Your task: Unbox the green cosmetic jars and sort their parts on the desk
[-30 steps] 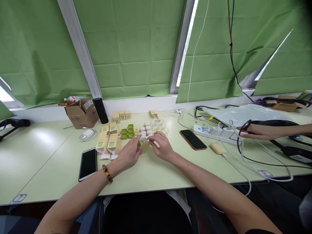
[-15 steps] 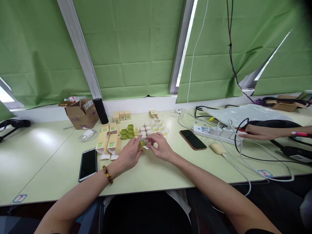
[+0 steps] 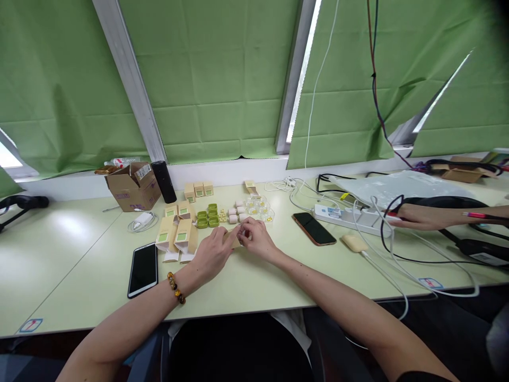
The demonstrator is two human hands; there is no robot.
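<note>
Left hand [image 3: 216, 250] grasping a small kraft carton [image 3: 235, 243], thumb side and fingers around its near-left part; right hand [image 3: 256, 239] with fingertips pinched at the carton's upper right; the exact edge or flap under them is hidden. The carton is between the two hands, just in front of the pink blocks [image 3: 233, 215]; step in hand, as judged: working the carton's top end; the next move calls for a steady left hold and fine, light fingertip pressure, since thin card would crease easily.

Around: left, two kraft boxes [image 3: 186, 234] with white flaps open toward the person, nearest the left hand; beyond the hands, olive-green square cups [image 3: 202, 219], small yellow pieces [image 3: 222, 216] and clear cups [image 3: 263, 207]; the pink blocks and clear cups sit close past the fingertips, so a forward slip could knock them; left smartphone [image 3: 143, 270] lies near the braceleted wrist; right smartphone [image 3: 314, 229] and power strip [image 3: 350, 219] lie well apart from the work; a co-worker's hand [image 3: 415, 216] reaches beside the strip.
</note>
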